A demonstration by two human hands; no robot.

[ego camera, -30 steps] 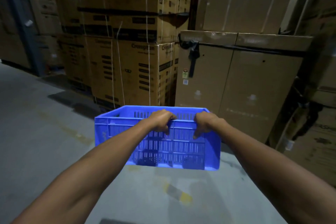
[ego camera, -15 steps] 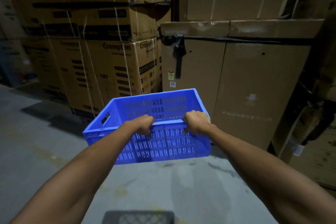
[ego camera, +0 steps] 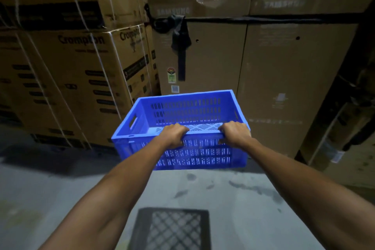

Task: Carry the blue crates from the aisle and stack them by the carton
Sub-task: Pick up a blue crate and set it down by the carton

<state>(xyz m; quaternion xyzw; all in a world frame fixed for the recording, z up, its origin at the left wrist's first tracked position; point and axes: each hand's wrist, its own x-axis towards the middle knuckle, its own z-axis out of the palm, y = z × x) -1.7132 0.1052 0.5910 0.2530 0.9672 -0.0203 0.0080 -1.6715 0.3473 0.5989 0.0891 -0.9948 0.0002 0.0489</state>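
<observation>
A blue slotted plastic crate [ego camera: 188, 111] is held off the floor in front of me, empty, its open top facing up. My left hand [ego camera: 175, 134] grips the crate's near rim left of centre. On the same rim, further right, my right hand [ego camera: 236, 133] is closed. Just behind the crate stands a tall brown carton [ego camera: 219, 57] with a black strap and a small sticker on its face.
Strapped Crompton cartons [ego camera: 81, 71] are stacked at the left. More tall cartons [ego camera: 294, 79] stand to the right, with leaning boxes [ego camera: 349, 128] at the far right. A dark lattice crate [ego camera: 172, 229] lies on the grey concrete floor [ego camera: 40, 189] between my arms.
I have come closer to the tall carton with the blue crate held in both hands. The dark lattice crate on the floor has come fully into view below.
</observation>
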